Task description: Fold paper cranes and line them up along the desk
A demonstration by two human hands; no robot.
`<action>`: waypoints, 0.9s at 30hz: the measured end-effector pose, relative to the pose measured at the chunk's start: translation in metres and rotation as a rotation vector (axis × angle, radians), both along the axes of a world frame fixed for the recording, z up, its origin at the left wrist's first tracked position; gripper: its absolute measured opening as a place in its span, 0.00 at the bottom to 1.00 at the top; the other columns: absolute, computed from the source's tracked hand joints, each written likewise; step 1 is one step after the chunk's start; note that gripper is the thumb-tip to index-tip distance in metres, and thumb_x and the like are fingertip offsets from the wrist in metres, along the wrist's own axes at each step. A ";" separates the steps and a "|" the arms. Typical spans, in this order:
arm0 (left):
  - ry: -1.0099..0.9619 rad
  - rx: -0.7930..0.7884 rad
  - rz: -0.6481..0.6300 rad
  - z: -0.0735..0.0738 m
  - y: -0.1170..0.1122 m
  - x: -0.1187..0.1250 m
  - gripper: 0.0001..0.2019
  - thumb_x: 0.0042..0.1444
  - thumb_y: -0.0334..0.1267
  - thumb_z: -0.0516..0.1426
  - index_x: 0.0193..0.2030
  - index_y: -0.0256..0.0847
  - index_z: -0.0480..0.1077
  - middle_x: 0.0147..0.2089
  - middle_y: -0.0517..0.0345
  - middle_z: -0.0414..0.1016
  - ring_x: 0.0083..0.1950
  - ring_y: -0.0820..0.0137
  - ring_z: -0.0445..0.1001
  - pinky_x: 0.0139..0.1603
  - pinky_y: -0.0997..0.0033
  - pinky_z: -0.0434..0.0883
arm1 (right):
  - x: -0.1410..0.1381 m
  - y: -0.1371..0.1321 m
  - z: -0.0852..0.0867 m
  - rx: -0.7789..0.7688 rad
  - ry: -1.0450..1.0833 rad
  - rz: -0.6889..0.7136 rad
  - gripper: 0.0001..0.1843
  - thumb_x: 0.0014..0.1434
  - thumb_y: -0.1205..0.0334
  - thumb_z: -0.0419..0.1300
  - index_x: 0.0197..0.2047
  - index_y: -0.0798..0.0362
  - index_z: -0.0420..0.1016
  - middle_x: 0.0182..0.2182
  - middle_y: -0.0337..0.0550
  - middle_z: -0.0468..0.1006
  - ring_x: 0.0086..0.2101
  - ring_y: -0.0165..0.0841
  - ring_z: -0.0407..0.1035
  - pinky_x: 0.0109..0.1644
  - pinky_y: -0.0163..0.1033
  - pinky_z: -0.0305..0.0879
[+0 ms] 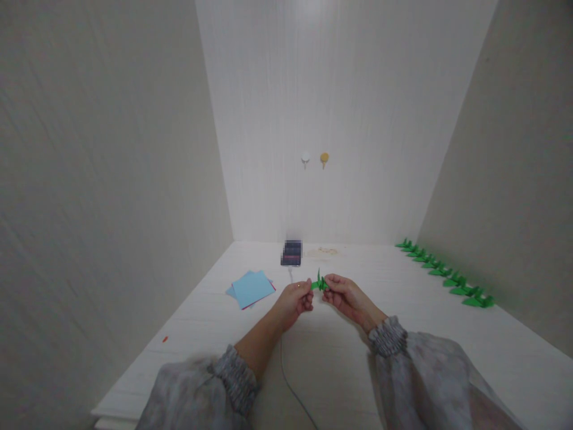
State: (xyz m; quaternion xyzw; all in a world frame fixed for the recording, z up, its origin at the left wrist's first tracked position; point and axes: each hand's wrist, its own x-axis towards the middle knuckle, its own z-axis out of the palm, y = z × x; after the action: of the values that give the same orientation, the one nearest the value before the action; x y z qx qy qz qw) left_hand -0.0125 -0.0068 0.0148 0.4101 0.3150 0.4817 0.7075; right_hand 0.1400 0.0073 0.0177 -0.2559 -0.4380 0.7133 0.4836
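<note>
Head view: left hand (295,301), right hand (344,297) close together, grips tight on green paper (319,283), perhaps folded.

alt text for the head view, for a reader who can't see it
The left hand and right hand pinch a green paper fold above a white table. More green folds sit along the right wall; blue sheets lie left, and a cable runs to a blurred device.

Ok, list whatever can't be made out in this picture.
Head view:
- The green folded paper: shape too small, partly covered by the left hand and right hand.
- The dark device: blurred out, screen unreadable.
- The cable: lower end cut off by the bottom edge.
- The red speck: too small to identify.
</note>
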 end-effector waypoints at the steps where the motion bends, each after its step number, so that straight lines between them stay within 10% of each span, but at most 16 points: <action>1: -0.012 -0.002 0.006 0.000 0.000 0.000 0.18 0.41 0.49 0.58 0.22 0.35 0.60 0.18 0.65 0.60 0.18 0.82 0.57 0.22 0.77 0.55 | 0.000 0.000 0.000 0.001 0.001 0.000 0.06 0.43 0.65 0.64 0.25 0.55 0.69 0.19 0.34 0.67 0.19 0.23 0.59 0.30 0.34 0.59; 20: -0.141 -0.023 0.082 -0.001 0.005 -0.003 0.16 0.41 0.45 0.60 0.22 0.35 0.59 0.18 0.65 0.60 0.17 0.83 0.55 0.22 0.78 0.57 | 0.002 0.004 0.001 0.072 -0.057 -0.119 0.10 0.42 0.60 0.63 0.27 0.55 0.69 0.19 0.35 0.66 0.20 0.26 0.60 0.29 0.36 0.59; 27: -0.151 -0.024 0.128 0.004 0.008 -0.003 0.17 0.40 0.47 0.60 0.22 0.35 0.59 0.18 0.66 0.60 0.16 0.84 0.55 0.21 0.79 0.57 | 0.007 0.001 0.007 0.511 -0.471 -0.624 0.09 0.48 0.58 0.57 0.32 0.52 0.69 0.28 0.40 0.69 0.30 0.32 0.63 0.37 0.39 0.58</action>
State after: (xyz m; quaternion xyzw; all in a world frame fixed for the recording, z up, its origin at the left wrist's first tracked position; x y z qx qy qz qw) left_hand -0.0152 0.0010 0.0185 0.3431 0.2919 0.5516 0.7020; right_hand 0.1465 0.0086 0.0246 -0.4030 -0.5995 0.3254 0.6101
